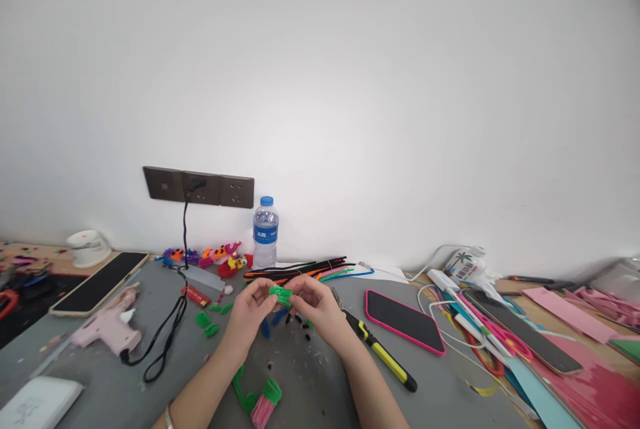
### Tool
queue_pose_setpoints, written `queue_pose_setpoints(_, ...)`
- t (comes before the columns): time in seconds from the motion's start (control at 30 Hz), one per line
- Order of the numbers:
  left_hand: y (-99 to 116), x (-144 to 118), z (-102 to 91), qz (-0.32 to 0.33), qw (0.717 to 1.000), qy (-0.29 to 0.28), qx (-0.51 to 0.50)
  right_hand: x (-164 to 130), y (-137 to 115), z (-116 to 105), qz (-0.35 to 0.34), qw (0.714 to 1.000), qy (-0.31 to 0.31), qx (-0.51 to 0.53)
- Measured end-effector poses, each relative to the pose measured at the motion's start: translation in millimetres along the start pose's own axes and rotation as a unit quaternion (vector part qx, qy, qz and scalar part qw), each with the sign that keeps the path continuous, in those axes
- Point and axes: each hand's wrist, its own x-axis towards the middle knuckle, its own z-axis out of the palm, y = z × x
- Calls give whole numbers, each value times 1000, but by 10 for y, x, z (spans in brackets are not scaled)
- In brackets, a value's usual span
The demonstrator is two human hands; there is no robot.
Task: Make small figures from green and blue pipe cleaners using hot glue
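Between my two hands, above the grey mat, is a small bundle of fuzzy green pipe cleaner (281, 295). My left hand (253, 309) pinches its left end with thumb and fingertips. The right end is pinched by my right hand (316, 305). Below my wrists lies a pink and green pipe-cleaner piece (265, 403) with a curved green part. Loose green pipe-cleaner pieces (206, 322) rest left of my left hand. Small blue and black bits are partly hidden under my hands. Behind them lies a bunch of long pipe cleaners (300, 271), mostly black and orange.
A pink glue gun (107, 329) lies left, its black cord (185, 229) running to the wall socket. A water bottle (266, 232) stands by the wall. Right of my hands are yellow-black pliers (385, 355) and a pink-cased phone (405, 321). Colourful pipe-cleaner figures (220, 255) sit at the back.
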Motion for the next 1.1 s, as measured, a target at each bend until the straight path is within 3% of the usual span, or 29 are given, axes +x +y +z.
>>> queue_pose_setpoints(0.7,70,-46,35,-23,1000,-11,9,2,-67,-11,33,999,-6,16)
queue_pose_setpoints(1.1,32,-18,19,-4,1000,-1,1,0,-52,5,29,999,-9,32)
